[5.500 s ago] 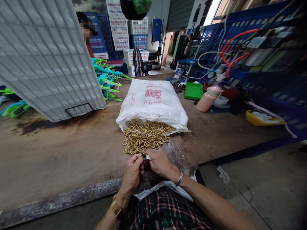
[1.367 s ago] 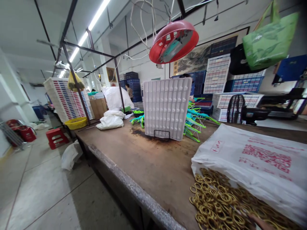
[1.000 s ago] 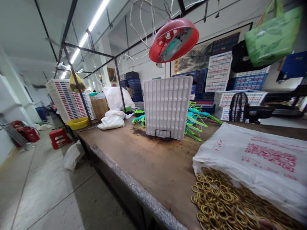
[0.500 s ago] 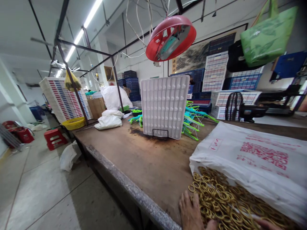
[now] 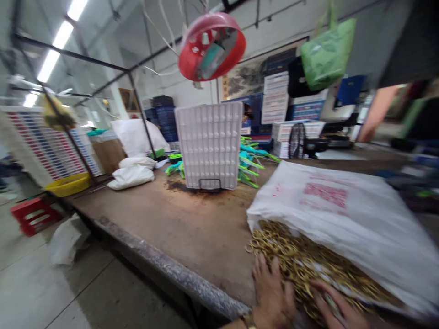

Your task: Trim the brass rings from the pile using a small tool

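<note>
A heap of brass-coloured rings (image 5: pixel 291 256) spills from the mouth of a white printed sack (image 5: pixel 295 183) lying on the worktable. My left hand (image 5: pixel 272 292) rests at the near left edge of the heap, its fingers spread and touching the rings and tabletop. Among the rings just to its right is my right hand (image 5: pixel 339 308). Its fingers close around a small pale greyish thing, blurred and partly hidden, whose kind I cannot make out.
On the brown worktable (image 5: pixel 154 224), a white moulded plastic tray (image 5: pixel 209 146) stands upright in a black wire holder. Green and turquoise hangers (image 5: pixel 252 162) lie behind it. A red lamp (image 5: pixel 212 48) hangs overhead. White bags (image 5: pixel 132 176) and a yellow basin (image 5: pixel 68 184) sit at the left.
My view has swung right, so the scene sits further left. More of both hands shows, and my right hand has come into clearer view over the rings. My left hand stays beside the heap.
</note>
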The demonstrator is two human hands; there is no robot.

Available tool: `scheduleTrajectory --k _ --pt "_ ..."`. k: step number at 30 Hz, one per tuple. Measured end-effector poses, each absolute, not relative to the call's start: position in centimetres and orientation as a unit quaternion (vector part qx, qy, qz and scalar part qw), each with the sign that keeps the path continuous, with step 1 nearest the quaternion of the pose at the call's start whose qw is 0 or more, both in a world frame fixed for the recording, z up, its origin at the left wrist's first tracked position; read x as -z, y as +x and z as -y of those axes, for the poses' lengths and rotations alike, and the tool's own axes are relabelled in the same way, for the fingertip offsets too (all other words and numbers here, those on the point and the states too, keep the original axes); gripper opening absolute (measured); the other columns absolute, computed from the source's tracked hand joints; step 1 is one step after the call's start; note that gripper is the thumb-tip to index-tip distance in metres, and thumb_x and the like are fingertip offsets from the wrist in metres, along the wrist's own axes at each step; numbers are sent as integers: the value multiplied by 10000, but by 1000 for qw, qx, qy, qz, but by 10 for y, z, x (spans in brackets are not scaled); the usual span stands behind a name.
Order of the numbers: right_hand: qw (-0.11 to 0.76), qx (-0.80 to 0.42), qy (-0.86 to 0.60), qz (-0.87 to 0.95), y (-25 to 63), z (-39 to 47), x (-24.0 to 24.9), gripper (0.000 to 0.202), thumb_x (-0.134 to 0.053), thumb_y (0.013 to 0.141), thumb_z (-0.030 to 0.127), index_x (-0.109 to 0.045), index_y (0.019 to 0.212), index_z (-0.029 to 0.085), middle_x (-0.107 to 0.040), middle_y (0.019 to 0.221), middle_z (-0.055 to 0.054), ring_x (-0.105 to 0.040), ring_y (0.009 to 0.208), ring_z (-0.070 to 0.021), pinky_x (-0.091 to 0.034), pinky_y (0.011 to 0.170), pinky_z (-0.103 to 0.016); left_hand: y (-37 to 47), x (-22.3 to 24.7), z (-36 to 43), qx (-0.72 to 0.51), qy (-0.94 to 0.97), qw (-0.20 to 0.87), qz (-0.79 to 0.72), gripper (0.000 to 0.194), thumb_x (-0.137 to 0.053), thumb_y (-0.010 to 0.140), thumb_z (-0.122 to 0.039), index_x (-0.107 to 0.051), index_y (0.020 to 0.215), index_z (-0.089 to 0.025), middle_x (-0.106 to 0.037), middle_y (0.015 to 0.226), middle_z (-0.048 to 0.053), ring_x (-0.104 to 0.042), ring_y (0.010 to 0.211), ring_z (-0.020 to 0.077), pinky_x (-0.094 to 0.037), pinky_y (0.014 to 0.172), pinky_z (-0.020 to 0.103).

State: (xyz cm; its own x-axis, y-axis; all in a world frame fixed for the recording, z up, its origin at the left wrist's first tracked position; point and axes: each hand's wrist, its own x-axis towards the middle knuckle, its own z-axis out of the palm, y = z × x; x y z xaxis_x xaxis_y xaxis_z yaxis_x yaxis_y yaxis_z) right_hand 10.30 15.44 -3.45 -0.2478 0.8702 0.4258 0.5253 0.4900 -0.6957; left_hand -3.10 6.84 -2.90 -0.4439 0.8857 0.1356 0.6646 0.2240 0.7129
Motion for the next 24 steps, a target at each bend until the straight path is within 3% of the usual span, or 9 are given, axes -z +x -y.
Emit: scheduleTrajectory --k 3,6,8,11,20,24 --pt "395 -362 -468 703 104 -134 15 303 -523 701 475 -671 814 235 -704 814 -64 -645 784 -230 -501 694 -294 -32 30 -66 -397 528 70 -747 458 -422 832 -184 -487 1267 -56 -392 1368 274 -298 1310 379 -267 1031 587" --pt "408 -519 -465 590 99 -124 -2 263 -595 664 388 -646 825 187 -634 687 -27 -564 597 -152 -426 527 -238 -37 32 -65 -494 550 7 -674 361 -430 848 -178 -529 1193 -143 -538 1216 182 -459 1183 288 -362 998 524" --pt "383 -633 -451 499 96 -120 -10 273 -616 639 358 -623 840 174 -522 548 41 -404 421 -76 -289 398 -197 -39 34 -63 -530 576 21 -622 319 -427 865 -172 -542 1162 -187 -589 1132 126 -516 1113 238 -404 977 471" --pt "354 -738 -393 420 95 -114 -17 269 -639 624 318 -585 845 174 -480 542 82 -251 354 -19 -175 356 -177 -40 34 -58 -549 600 83 -576 306 -423 869 -163 -553 1144 -197 -634 1059 95 -582 1012 200 -465 915 404" --pt "278 -798 -338 415 100 -100 -26 251 -634 635 297 -499 817 188 -497 550 90 -236 343 -7 -134 349 -169 -29 10 -44 -555 536 292 -565 263 -504 837 -274 -631 1046 -177 -670 1067 83 -605 992 198 -453 908 343" --pt "310 -719 -373 497 100 -100 -23 243 -635 622 238 -498 818 194 -464 563 97 -318 419 -31 -234 402 -168 -27 -5 -37 -546 424 430 -581 309 -514 825 -380 -634 986 -145 -681 798 49 -610 675 157 -494 618 259"
